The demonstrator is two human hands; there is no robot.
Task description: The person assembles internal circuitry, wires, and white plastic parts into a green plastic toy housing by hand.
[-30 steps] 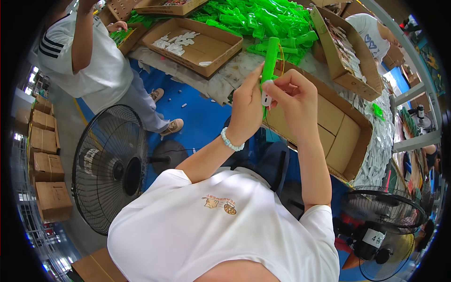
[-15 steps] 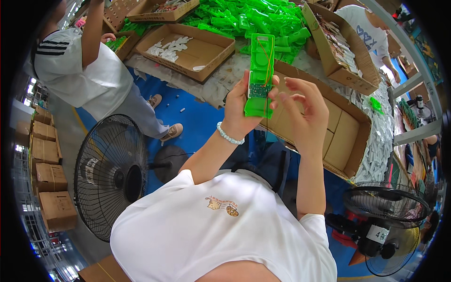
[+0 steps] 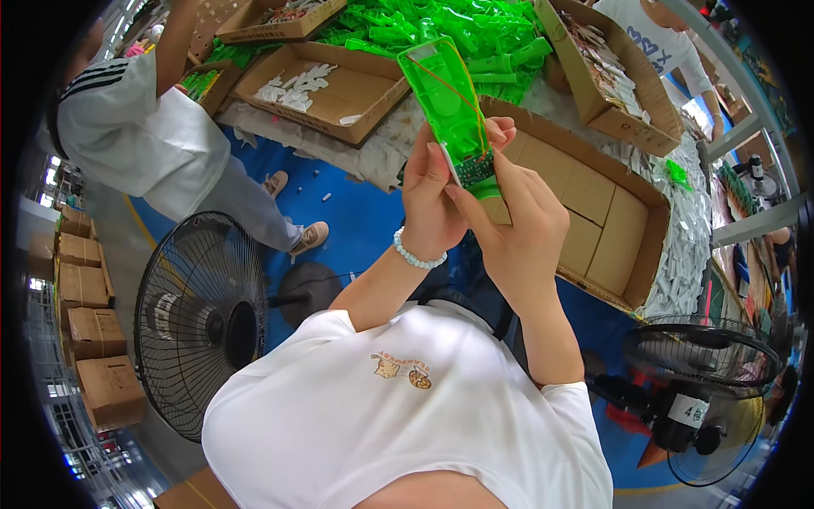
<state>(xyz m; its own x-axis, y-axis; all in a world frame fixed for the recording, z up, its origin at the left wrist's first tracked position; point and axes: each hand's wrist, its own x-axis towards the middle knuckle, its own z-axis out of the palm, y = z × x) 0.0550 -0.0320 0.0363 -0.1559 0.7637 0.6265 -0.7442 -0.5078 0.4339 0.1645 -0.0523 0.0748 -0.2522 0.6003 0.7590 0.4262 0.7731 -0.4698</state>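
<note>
Right hand [image 3: 527, 219] has closed in since the earlier frame, grasping the green housing [image 3: 443, 95] beside its circuit board [image 3: 476, 170], while the left hand [image 3: 429, 193] grips from behind, presumably steadying it, near the cardboard tray [image 3: 623, 233].

The green casing [image 3: 443, 89] is partly covered at its lower end by the right hand [image 3: 527, 219]; a co-worker's raised arm [image 3: 175, 42] is cut off above.
</note>
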